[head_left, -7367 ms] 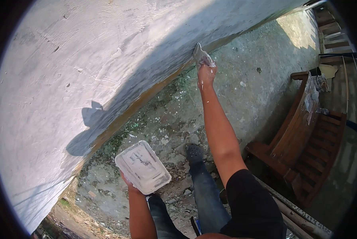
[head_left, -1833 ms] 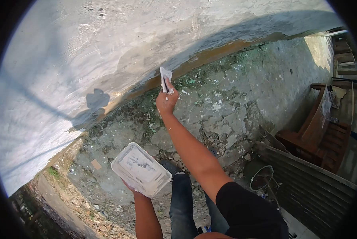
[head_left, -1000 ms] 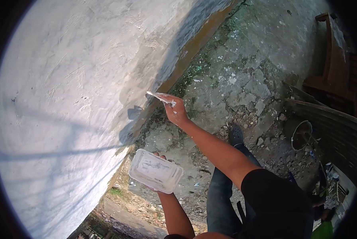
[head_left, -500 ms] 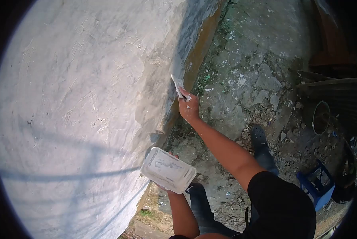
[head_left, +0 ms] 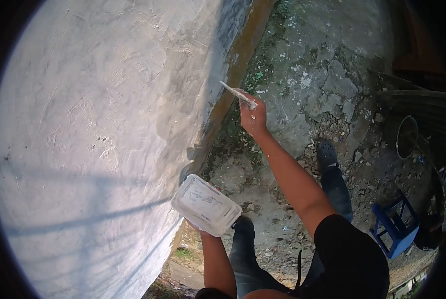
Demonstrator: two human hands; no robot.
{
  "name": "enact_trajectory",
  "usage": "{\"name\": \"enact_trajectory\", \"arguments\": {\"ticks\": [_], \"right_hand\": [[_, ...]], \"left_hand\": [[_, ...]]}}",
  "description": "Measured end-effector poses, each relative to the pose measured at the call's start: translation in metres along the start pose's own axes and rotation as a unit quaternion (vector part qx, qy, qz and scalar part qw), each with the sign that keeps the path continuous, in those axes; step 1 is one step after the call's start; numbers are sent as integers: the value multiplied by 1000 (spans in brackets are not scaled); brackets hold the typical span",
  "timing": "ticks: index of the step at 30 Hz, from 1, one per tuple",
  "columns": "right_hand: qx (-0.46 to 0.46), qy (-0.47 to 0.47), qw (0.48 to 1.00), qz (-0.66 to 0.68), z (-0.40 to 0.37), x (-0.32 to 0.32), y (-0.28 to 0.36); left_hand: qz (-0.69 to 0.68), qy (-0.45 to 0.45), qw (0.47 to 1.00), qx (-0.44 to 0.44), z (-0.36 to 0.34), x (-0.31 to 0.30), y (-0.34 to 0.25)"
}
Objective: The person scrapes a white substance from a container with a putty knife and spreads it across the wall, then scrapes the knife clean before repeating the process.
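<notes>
My left hand [head_left: 198, 229] is closed on a white, shallow plastic tray [head_left: 226, 218], gripping it from below so that most of the fingers are hidden. Pale putty is smeared over the tray's inside. Higher up, my right hand [head_left: 253, 115] is wrapped round a putty-caked putty knife [head_left: 237, 92], its blade seen nearly edge-on and pointing up and left toward the wall's lower edge. White putty spots mark the back of that hand. The wall [head_left: 93, 94] fills the left side, pale and rough, with a darker grey band along its base.
A brown strip [head_left: 247, 42] runs along the wall's foot. Broken concrete ground [head_left: 327, 94] with rubble and white splashes lies to the right. A blue plastic stool [head_left: 401, 234] stands at lower right, near a round hoop-like rim [head_left: 407, 137]. My shoe [head_left: 326, 154] rests on the rubble.
My right hand has moved right and up, away from the wall, and the putty knife has turned to show its edge. The tray sits slightly further left and higher in view.
</notes>
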State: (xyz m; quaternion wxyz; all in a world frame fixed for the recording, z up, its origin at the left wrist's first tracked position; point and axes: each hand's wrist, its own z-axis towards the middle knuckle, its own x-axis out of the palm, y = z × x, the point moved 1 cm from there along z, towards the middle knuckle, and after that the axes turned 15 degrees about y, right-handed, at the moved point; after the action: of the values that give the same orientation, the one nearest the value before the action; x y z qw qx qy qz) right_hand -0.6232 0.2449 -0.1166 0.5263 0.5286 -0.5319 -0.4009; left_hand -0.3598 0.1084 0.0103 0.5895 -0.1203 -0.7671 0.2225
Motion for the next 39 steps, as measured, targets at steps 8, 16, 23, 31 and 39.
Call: {"name": "enact_trajectory", "arguments": {"ticks": [8,16,23,31,39], "right_hand": [[-91,-52,994,-37,42,37,4],[-198,206,952,-112,-92,70,-8],[-53,81,995,33,-27,20,24],[-126,-56,988,-63,-8,65,39],[-163,192,966,-51,-101,75,-14]], "left_hand": [[13,-65,998,10,10,8,-1],[79,13,996,36,16,25,1],[39,-24,998,36,4,21,3],[57,39,997,27,-12,11,-19],[50,32,998,36,-1,8,-13]]}}
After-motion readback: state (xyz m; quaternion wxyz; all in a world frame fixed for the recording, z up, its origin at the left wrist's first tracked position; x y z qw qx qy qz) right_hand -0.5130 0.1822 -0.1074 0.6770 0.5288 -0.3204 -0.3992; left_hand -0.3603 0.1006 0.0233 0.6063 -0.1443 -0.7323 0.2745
